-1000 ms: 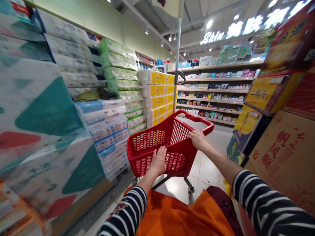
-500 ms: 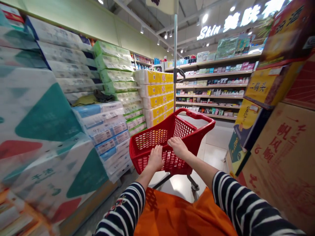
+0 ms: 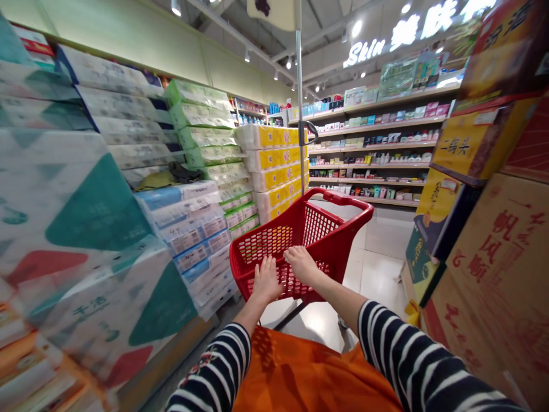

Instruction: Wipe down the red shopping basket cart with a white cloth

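A red plastic shopping basket cart (image 3: 338, 229) stands on wheels in the aisle in front of me, empty as far as I can see. My left hand (image 3: 266, 280) rests on its near rim with the fingers stretched forward. My right hand (image 3: 301, 264) lies right beside it on the same rim, fingers curled over the edge. Both arms wear navy and white striped sleeves above an orange apron.
Stacked tissue and toilet paper packs (image 3: 189, 212) line the left side, with yellow packs (image 3: 278, 166) farther on. Large cardboard cartons (image 3: 497, 252) crowd the right. A metal pole (image 3: 300, 103) rises behind the cart. Shelves of skincare goods (image 3: 377, 149) cross the far end. Pale floor tiles (image 3: 377, 274) run ahead.
My right hand has slid from the basket's right side to the near rim, next to my left hand. The cart has drifted slightly right and farther ahead.
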`<state>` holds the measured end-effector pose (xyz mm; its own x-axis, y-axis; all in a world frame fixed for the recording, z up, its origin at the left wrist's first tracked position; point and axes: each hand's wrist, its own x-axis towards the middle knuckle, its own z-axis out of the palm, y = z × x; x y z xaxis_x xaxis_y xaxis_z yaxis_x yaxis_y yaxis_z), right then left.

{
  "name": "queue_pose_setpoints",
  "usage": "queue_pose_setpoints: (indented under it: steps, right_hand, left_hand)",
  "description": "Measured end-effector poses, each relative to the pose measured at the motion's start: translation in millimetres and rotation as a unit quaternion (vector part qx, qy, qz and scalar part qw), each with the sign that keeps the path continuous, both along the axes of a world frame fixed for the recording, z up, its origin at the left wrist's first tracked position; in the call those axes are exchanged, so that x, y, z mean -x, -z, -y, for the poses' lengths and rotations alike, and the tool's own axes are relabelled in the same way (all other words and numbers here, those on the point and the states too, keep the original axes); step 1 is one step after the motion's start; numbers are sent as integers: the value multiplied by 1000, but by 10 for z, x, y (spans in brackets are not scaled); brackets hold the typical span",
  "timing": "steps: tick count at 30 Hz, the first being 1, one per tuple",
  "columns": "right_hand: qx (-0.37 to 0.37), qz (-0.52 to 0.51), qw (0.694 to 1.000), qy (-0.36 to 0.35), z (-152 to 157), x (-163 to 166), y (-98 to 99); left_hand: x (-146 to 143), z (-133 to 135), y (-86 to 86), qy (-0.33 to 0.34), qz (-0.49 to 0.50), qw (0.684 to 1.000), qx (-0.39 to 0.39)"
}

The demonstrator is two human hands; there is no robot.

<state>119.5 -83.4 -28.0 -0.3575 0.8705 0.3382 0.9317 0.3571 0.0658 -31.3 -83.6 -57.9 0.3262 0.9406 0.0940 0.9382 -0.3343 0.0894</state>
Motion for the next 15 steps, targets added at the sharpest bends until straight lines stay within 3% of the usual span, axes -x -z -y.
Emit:
queue_pose_setpoints:
  steps: [3, 9, 12, 15]
  right_hand:
    - [7, 13, 1000, 19, -39, -87, -37]
    - [-11, -11, 997, 78, -116, -754, -154]
    - [2, -23, 995, 93, -105, -677, -117]
    - [10, -39, 997, 69, -79, -362, -6]
  left_hand:
    - [82, 7, -16, 8, -7, 1000, 11]
    - [190, 44, 66, -32, -11, 999, -5]
    - [109, 41, 96, -44, -13, 999, 6]
    - [-9, 36, 69, -41, -19, 998, 38]
